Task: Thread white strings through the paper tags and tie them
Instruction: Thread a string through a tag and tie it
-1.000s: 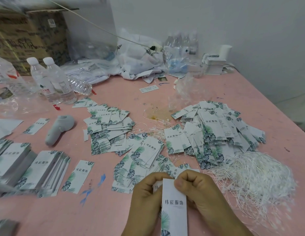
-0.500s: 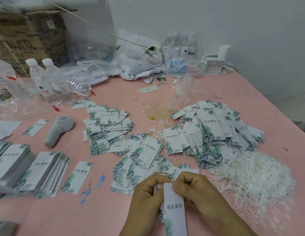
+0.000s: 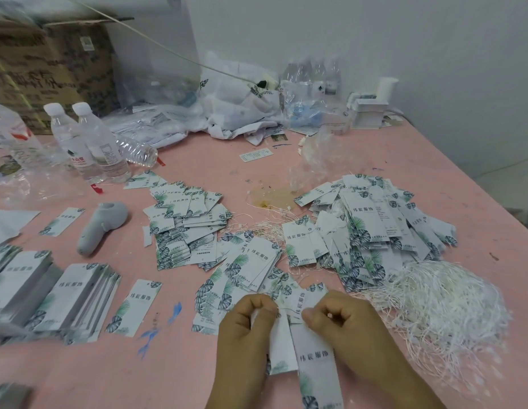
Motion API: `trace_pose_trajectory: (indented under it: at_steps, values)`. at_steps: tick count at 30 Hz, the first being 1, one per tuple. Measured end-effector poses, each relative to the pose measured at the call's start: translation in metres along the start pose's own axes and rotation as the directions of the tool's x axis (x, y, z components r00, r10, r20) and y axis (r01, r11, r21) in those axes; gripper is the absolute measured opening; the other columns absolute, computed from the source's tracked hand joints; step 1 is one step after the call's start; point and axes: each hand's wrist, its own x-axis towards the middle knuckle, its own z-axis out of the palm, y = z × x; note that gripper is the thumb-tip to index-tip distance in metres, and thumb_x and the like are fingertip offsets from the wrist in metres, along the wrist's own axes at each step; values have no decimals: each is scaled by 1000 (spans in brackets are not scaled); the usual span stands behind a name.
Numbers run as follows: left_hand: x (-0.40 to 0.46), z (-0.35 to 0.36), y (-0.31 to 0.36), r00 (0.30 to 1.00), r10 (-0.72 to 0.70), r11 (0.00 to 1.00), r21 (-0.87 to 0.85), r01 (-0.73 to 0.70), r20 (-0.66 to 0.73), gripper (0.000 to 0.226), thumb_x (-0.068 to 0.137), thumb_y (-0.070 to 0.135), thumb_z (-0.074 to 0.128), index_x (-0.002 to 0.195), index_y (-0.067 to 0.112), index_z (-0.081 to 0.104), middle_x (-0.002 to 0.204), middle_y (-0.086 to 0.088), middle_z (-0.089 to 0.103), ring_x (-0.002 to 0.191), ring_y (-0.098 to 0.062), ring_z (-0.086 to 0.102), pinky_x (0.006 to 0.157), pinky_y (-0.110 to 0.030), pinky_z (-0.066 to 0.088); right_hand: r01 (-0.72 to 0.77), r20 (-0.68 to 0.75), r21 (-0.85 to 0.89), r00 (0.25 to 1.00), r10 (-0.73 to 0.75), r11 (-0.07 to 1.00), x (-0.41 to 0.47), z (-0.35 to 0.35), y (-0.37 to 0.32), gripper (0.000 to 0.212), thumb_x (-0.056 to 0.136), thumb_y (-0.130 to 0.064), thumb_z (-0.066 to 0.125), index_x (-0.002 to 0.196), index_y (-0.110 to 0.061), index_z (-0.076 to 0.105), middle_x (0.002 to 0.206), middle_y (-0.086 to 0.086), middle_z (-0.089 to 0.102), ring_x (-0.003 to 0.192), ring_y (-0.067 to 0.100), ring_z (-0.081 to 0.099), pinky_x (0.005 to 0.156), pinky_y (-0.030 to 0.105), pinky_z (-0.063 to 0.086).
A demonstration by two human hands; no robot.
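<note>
At the table's near edge my left hand [image 3: 247, 326] and my right hand [image 3: 342, 321] pinch the top ends of two white paper tags with green leaf print. The long tag [image 3: 317, 361] hangs below my right hand, and a shorter tag [image 3: 282, 346] lies beside it under my left fingers. Any string between my fingers is too fine to make out. A heap of loose white strings [image 3: 442, 308] lies just right of my hands. Piles of tags lie beyond: one at the right [image 3: 372, 228], one in the middle [image 3: 186, 222].
Stacked tags [image 3: 77, 299] sit at the left on the pink table [image 3: 198, 379], near a grey handheld device [image 3: 102, 225]. Water bottles [image 3: 88, 140], plastic bags [image 3: 236, 104], a cardboard box [image 3: 50, 66] and a white box [image 3: 369, 110] line the far side.
The tag between my hands has slid lower toward me and a second tag now shows beside it. My hands have moved slightly apart.
</note>
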Motion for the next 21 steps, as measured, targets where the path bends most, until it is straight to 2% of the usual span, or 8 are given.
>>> trace_pose_trajectory:
  at_steps: [2, 4, 9, 11, 15, 16, 18, 21]
  values:
    - [-3, 2, -1, 996, 87, 987, 130, -90, 25, 25, 64, 44, 68, 72, 21, 67, 63, 0, 60, 56, -17, 51, 48, -24, 38, -15, -53, 48, 998, 18, 999, -1, 5, -2, 28, 70, -57, 70, 84, -33, 70, 69, -15, 61, 52, 0, 44, 53, 12, 38]
    - [-6, 4, -1, 990, 134, 974, 180, -140, 41, 25, 66, 46, 66, 73, 23, 67, 63, 5, 61, 56, -12, 52, 50, -21, 40, 9, -84, 64, 996, -4, 998, -2, 11, -3, 29, 66, -53, 68, 91, -39, 69, 74, -14, 61, 51, 1, 43, 53, 13, 39]
    - [-7, 7, -1, 986, 147, 965, 206, -162, 84, 15, 72, 40, 68, 73, 25, 67, 65, 1, 65, 57, -11, 57, 51, -21, 43, 111, -109, 45, 988, -105, 993, -4, 22, -5, 17, 72, -47, 70, 86, -37, 70, 77, -11, 59, 52, 3, 41, 53, 13, 38]
    - [-8, 7, -2, 984, 146, 966, 202, -164, 103, 7, 77, 31, 67, 73, 25, 67, 65, -2, 66, 57, -12, 58, 51, -22, 44, 118, -128, 42, 985, -112, 992, -3, 24, -7, 9, 74, -38, 71, 83, -38, 70, 76, -12, 59, 53, 2, 43, 54, 11, 37]
    - [-9, 7, -5, 982, 146, 967, 190, -167, 117, 9, 75, 34, 67, 81, 27, 68, 66, -2, 66, 58, -14, 59, 51, -25, 46, 96, -139, 45, 986, -89, 994, -4, 22, -9, 10, 78, -26, 72, 80, -36, 69, 72, -11, 60, 54, 2, 45, 54, 9, 37]
    - [-10, 8, -5, 984, 132, 974, 169, -151, 118, 10, 77, 28, 65, 86, 29, 67, 67, -1, 65, 58, -14, 59, 52, -26, 47, 86, -135, 55, 988, -78, 995, -5, 21, -10, 13, 80, -22, 73, 80, -34, 69, 70, -12, 60, 54, 1, 44, 54, 9, 37]
    - [-10, 7, -9, 986, 127, 977, 159, -144, 110, 27, 79, 18, 59, 101, 35, 61, 70, 1, 65, 58, -15, 59, 53, -27, 49, 69, -145, 75, 988, -58, 995, -6, 20, -10, 17, 81, -15, 75, 79, -31, 69, 63, -15, 57, 52, 1, 42, 52, 10, 36]
    - [-10, 6, -14, 981, 167, 954, 237, -186, 98, 38, 80, 20, 61, 108, 45, 51, 75, -3, 70, 58, -17, 60, 55, -29, 49, 52, -166, 58, 985, -41, 997, -7, 21, -11, 20, 79, -11, 75, 76, -29, 68, 60, -14, 55, 51, 1, 42, 51, 10, 36]
